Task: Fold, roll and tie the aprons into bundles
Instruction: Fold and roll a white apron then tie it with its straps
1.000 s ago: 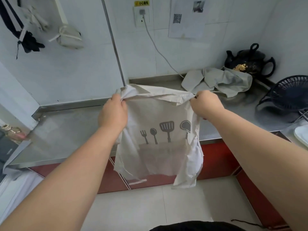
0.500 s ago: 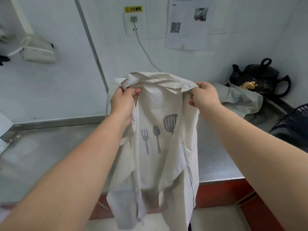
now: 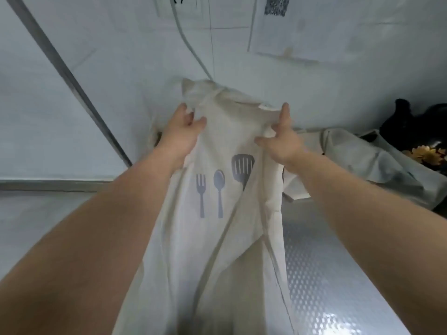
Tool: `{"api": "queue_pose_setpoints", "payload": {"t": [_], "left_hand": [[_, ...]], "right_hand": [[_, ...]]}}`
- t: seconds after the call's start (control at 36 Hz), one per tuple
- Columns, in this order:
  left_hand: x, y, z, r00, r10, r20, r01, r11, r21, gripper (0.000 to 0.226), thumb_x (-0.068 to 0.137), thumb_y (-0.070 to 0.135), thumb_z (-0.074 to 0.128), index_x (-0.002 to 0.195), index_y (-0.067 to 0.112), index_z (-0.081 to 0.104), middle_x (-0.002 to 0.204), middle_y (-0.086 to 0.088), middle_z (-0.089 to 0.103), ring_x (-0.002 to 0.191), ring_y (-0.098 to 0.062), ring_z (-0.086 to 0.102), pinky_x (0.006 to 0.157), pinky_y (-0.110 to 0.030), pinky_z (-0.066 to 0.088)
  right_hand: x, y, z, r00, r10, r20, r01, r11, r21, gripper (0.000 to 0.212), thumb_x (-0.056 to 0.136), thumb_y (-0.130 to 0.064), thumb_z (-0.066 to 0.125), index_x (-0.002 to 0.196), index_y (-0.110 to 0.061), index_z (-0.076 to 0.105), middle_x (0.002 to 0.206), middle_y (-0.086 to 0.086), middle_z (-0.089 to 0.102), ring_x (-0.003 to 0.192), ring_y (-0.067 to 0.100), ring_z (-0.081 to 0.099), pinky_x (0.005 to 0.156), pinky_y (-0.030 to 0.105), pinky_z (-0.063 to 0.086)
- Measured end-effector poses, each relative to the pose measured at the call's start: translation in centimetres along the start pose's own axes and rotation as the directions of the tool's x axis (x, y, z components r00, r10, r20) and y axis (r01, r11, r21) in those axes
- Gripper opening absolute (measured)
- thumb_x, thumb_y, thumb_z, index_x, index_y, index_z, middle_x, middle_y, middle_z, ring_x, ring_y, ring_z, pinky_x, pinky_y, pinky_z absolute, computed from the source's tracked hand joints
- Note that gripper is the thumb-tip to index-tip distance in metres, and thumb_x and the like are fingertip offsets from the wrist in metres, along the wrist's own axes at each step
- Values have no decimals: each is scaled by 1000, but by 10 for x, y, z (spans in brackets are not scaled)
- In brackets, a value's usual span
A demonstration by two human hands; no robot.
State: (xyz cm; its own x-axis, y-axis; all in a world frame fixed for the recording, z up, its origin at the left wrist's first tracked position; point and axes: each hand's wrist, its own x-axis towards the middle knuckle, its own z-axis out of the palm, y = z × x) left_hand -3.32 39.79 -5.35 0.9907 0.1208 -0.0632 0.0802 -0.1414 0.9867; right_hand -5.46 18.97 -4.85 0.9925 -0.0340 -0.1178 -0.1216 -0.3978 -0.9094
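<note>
A cream apron (image 3: pixel 217 238) printed with a grey fork, spoon and spatula lies stretched from the steel counter's back wall toward me, its lower part hanging off the near edge. Its bunched top edge rises against the wall. My left hand (image 3: pixel 183 131) rests on the top left of the apron with its fingers loosely spread. My right hand (image 3: pixel 283 139) lies on the top right corner, fingers wide apart. A second crumpled apron (image 3: pixel 362 163) lies to the right at the back of the counter.
The steel counter (image 3: pixel 326 274) runs along a white tiled wall. A black teapot (image 3: pixel 411 126) stands at the far right behind the crumpled apron. A grey cable (image 3: pixel 186 39) and a paper sheet (image 3: pixel 302 27) hang on the wall.
Both hands have carried the apron forward and down from mid-air onto the counter by the wall. Their fists have loosened into spread fingers. The camera has moved closer.
</note>
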Motion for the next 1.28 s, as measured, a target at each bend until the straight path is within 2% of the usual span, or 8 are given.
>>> {"api": "queue_pose_setpoints", "payload": {"t": [0.19,0.39,0.47,0.61,0.72,0.97,1.17,1.28], "left_hand": [[-54,-86,-10,977,-210,-40,201,836,511,49,89,23,60,136,18,48,131,2,53,112,-17,53,85,-19,37],[-115,-139,-52,918,-339,-207,396,743,539,54,86,16,61,138,14,45,136,-7,48,104,-20,55,74,-17,36],[-133,-158,-68,871,-404,-279,489,663,567,59,77,27,64,133,15,47,130,-13,50,119,-30,50,91,-29,42],[-159,-176,-79,796,-497,-347,588,494,641,100,78,42,71,150,10,9,151,-18,19,140,-32,17,114,-38,19],[-171,-186,-95,746,-550,-374,640,438,631,106,68,49,78,146,11,17,145,-16,21,130,-36,33,105,-44,36],[-188,-198,-125,846,-488,-213,472,502,725,22,82,27,65,84,10,51,98,-13,62,96,-33,60,69,-30,39],[-187,-188,-137,890,-261,-375,451,630,633,24,97,21,44,112,2,47,112,-22,59,104,-38,55,76,-34,38],[-181,-183,-142,886,-124,-448,402,688,604,26,97,24,46,113,5,48,111,-22,61,104,-39,57,80,-41,43]], "right_hand": [[-15,67,40,962,227,151,-168,929,-330,78,92,-26,56,151,-15,6,149,12,33,134,28,37,103,31,35],[-58,90,87,898,277,343,-74,862,-502,57,92,-30,54,144,-15,34,144,10,42,129,26,43,102,28,35],[-76,96,104,836,324,444,-32,835,-550,59,87,-37,62,137,-15,41,137,8,47,122,24,48,97,28,38],[-102,103,128,783,396,479,12,761,-649,87,77,-65,60,147,-25,27,149,5,23,136,26,32,112,38,28],[-115,106,146,799,438,411,47,637,-770,93,70,-77,55,146,-38,18,149,1,12,135,29,30,108,46,24],[-152,116,171,913,307,270,68,538,-840,82,80,-62,58,145,-38,15,151,10,10,134,33,24,111,42,19],[-187,118,169,916,387,106,-160,595,-788,77,86,-49,57,147,-31,13,152,8,10,133,36,32,107,44,27],[-194,116,160,921,387,41,-228,621,-750,71,87,-1,46,146,-30,21,149,8,17,124,37,41,98,42,43]]}}
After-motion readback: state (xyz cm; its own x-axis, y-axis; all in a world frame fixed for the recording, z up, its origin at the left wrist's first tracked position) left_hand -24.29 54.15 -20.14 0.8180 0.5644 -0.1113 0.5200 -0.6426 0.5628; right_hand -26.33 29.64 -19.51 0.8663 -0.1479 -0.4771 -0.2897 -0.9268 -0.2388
